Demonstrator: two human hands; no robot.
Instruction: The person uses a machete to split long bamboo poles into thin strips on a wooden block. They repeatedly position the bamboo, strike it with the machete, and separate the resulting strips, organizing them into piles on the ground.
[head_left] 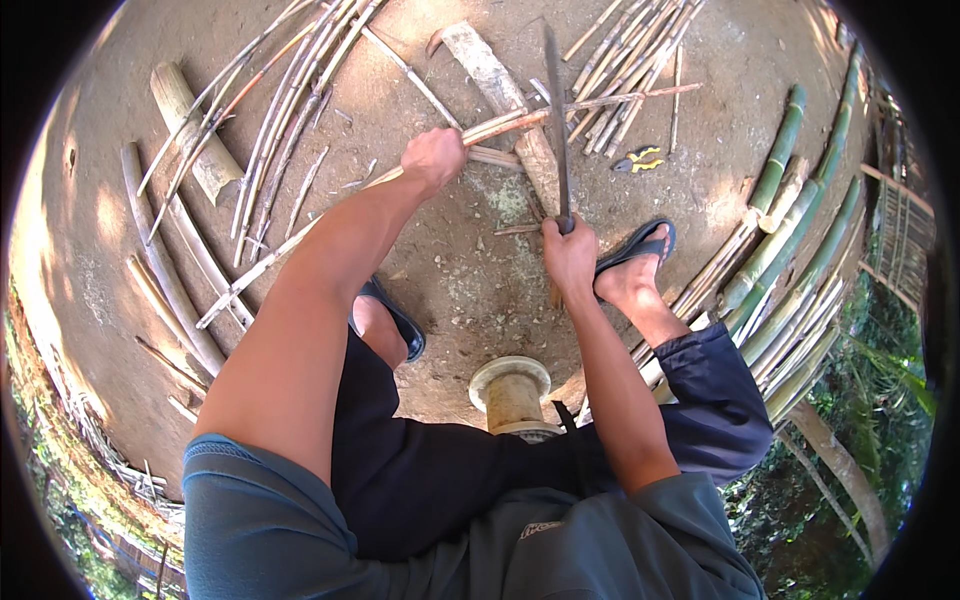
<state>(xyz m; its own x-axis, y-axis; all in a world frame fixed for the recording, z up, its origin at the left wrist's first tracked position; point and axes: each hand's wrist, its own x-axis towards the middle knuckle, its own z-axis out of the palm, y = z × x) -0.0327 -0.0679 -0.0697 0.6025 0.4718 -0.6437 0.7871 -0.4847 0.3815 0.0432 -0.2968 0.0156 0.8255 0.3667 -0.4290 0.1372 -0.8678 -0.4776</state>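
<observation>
My left hand [435,158] is closed around a long thin cane [610,100], which runs from the lower left up to the right. My right hand [570,255] grips the handle of a machete [560,120], its long dark blade pointing away from me. The blade passes across the cane, though I cannot tell whether they touch. Beneath the cane lies a pale, rough piece of wood [480,65] on the ground. To the right of the machete is a pair of yellow and black pliers or pruners [638,160].
Bundles of thin canes [640,55] lie at the far side and far left. A thick bamboo piece [198,135] rests at left. Green bamboo poles [780,150] and split lengths line the right. A round spool-like stand [510,385] is near my legs; my sandalled feet flank the work.
</observation>
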